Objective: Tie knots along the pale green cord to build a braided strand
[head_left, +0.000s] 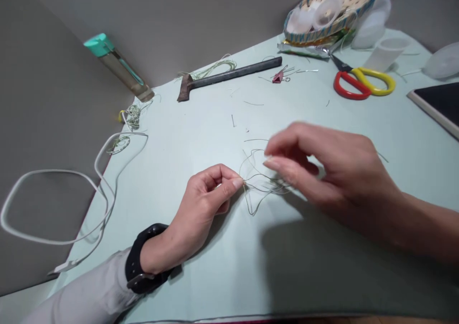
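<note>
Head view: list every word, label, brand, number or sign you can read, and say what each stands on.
None can be read.
Packet under the basket: any print is too small and blurred to read.
Watch strap: no readable marking.

The person's left hand (204,197), with a black watch (138,262) at the wrist, pinches a bundle of thin cords (261,190) between thumb and forefinger, loose strands fanning out over the pale table (172,142). The right hand (330,171) hovers over the strands, thumb and forefinger close together; blur hides whether they grip one. Beyond lie a hammer (233,74), a pink binder clip (277,78) and red-and-yellow scissors (371,85). A teal-capped bottle (124,70) stands at the table's far left edge, near a white cable (71,172).
</note>
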Tool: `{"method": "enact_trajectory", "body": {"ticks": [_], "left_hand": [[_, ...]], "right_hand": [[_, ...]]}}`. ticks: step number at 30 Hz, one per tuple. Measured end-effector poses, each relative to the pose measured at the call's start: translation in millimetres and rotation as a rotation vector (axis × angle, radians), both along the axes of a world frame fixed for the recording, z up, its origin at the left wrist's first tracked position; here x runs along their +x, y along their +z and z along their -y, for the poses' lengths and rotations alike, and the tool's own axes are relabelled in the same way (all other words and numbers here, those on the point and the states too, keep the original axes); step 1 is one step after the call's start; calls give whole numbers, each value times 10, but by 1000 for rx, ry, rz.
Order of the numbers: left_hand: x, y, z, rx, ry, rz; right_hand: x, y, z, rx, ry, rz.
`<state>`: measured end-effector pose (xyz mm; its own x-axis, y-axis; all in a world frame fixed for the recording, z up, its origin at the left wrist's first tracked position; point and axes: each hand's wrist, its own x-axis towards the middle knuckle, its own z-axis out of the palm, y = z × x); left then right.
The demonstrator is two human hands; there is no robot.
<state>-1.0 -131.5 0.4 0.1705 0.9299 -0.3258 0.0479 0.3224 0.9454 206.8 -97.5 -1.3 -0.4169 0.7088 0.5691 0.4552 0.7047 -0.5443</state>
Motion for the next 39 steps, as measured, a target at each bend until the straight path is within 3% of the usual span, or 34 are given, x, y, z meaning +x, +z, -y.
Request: {"method": "enact_trajectory", "body": {"ticks": [4,8,19,28,32,36,39], "left_hand": [[31,5,7,2,22,14],[51,10,11,6,2,42],[52,14,57,108,-12,-68],[94,26,43,185,-23,-167],[75,30,23,112,-42,-74],[40,40,15,55,-37,-10],[24,46,13,77,-68,-28]], "right_hand": [[-106,-128,162,-132,155,197],[-196,-256,209,-199,116,256],[-172,-233,208,-260,320,171],[-227,-290,252,-94,303,293],[-186,-232,221,-98,270,346],[-97,-63,141,-65,204,84],[-63,19,53,-130,152,24]]}}
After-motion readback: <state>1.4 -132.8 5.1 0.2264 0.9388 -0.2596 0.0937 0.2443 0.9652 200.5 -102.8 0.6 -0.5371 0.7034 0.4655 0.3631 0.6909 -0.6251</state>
